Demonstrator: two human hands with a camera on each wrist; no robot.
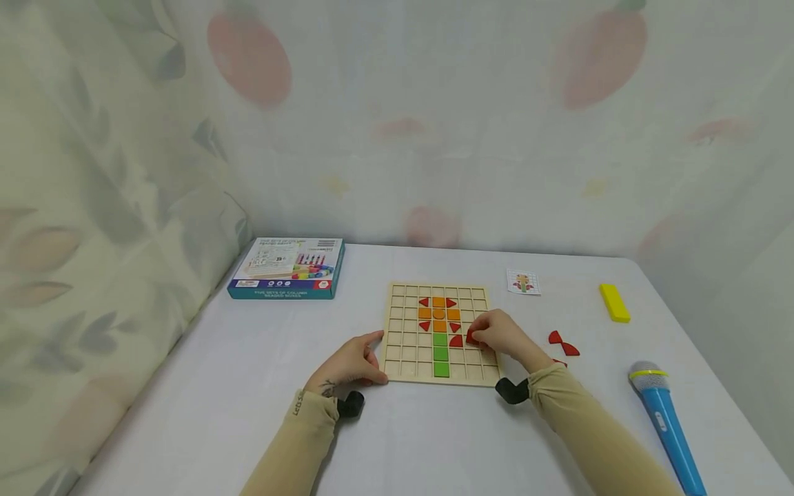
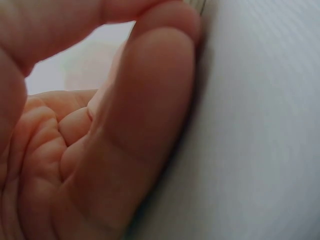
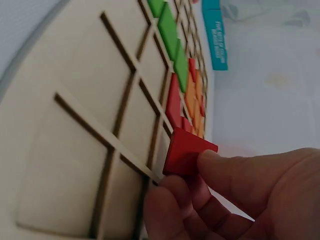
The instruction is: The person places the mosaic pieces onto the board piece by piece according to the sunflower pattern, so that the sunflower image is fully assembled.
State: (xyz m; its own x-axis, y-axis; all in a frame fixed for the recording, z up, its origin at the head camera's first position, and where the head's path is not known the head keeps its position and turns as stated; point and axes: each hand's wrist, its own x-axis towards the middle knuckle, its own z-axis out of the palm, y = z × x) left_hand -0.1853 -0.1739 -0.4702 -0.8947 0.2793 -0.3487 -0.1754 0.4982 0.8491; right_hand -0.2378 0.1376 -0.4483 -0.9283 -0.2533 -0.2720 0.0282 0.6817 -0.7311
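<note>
A wooden grid board [image 1: 403, 357] lies on the white table. Its cells hold green squares [image 1: 441, 354], orange squares [image 1: 424, 313] and several small red pieces [image 1: 424, 326]. My left hand [image 1: 347, 362] rests at the board's left edge, with its index finger and thumb spread along it. In the left wrist view its fingers [image 2: 145, 100] lie low against the table. My right hand [image 1: 505, 335] pinches a red tile [image 3: 187, 152] between thumb and fingers, tilted over a cell right of a red quarter-circle tile [image 1: 456, 341].
Loose red pieces [image 1: 570, 349] lie right of the board, partly behind the right wrist. A small pattern card [image 1: 524, 282], a yellow block [image 1: 615, 303] and a blue microphone [image 1: 670, 427] are on the right side. A boxed toy set [image 1: 285, 270] sits at the back left.
</note>
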